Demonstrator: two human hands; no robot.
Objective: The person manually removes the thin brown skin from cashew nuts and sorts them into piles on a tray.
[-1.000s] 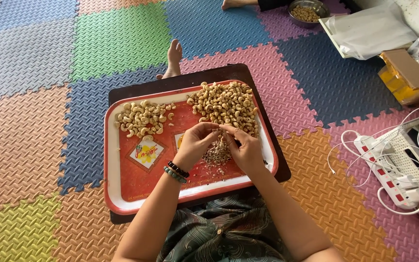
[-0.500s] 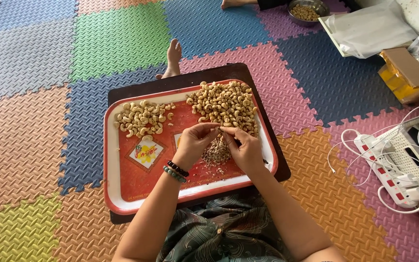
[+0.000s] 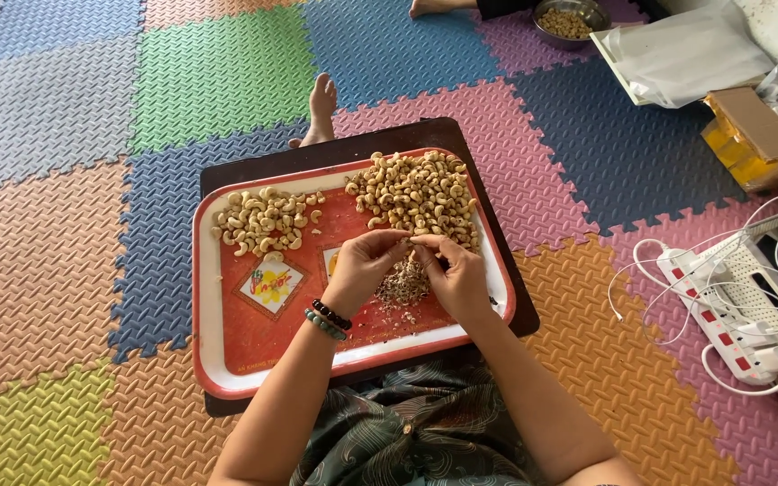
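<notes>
Basically both hands pinch one cashew (image 3: pixel 410 239) at the fingertips, left hand (image 3: pixel 364 266) and right hand (image 3: pixel 454 274) closed narrow on it, just above the skin scraps (image 3: pixel 402 286) mid red tray (image 3: pixel 218 360). Best to rub lightly so the kernel stays whole. Nut mostly hidden by fingers; peel state unclear.

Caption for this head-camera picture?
Both hands work a cashew over a pile of skins on a red tray.
</notes>
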